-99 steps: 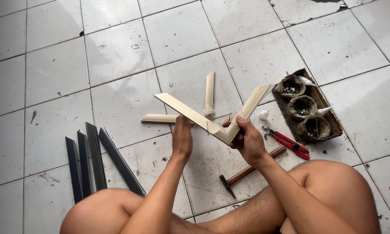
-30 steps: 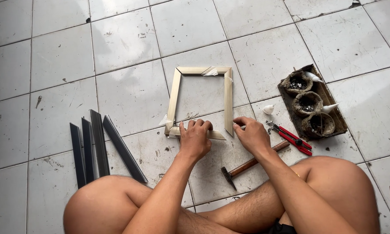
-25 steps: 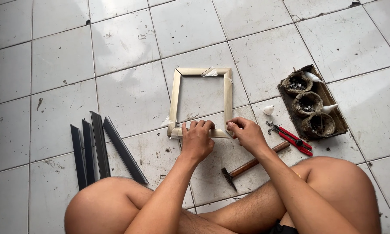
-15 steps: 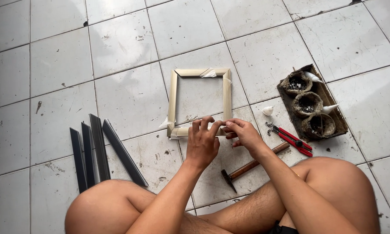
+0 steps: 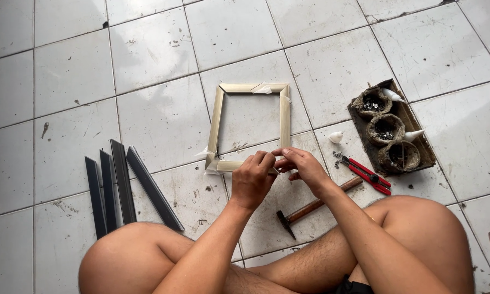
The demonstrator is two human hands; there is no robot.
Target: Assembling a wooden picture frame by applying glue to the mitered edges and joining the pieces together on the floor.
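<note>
A pale gold rectangular picture frame [image 5: 217, 117] lies flat on the white tiled floor in front of me. Clear tape shows at its top right and lower left corners. My left hand [image 5: 253, 177] and my right hand [image 5: 304, 166] meet at the frame's lower right corner, fingers pinched together on that joint. The corner itself is hidden under my fingers, so I cannot tell what small thing, if any, they pinch there.
Several dark frame strips [image 5: 119, 188] lie on the floor at the left. A hammer [image 5: 315, 207] lies by my right forearm. Red pliers [image 5: 367, 174] and a dark tray [image 5: 413, 139] with three small bowls sit at the right. My bare knees fill the bottom.
The frame, held up in pieces 3.3 s ago, now lies flat and closed. In the last second both hands drew together at its lower right corner.
</note>
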